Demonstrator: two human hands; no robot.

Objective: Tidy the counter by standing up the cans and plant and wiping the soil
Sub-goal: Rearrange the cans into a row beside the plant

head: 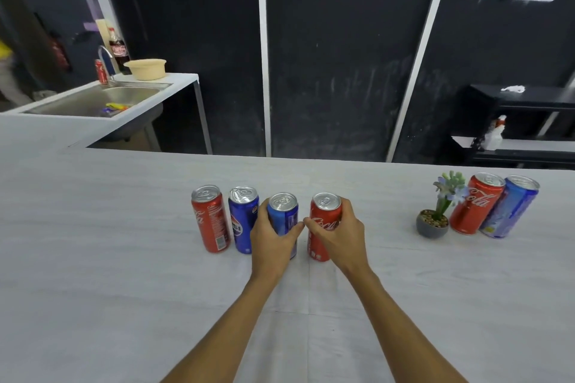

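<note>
Left hand [273, 236] wraps the upright blue aluminium can [283, 205], right hand [339, 233] grips the red cola can [325, 208] on the pale grey surface [124, 289], seemingly steadying both in line.

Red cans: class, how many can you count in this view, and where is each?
4. The row's leftmost can; the gripped can in the right hand; the right-side can beside the plant; the far can by the sink. None looks hidden.

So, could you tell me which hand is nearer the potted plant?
Right. The right hand grips a red can left of the plant; the left hand, on a blue can, is farther left.
</note>
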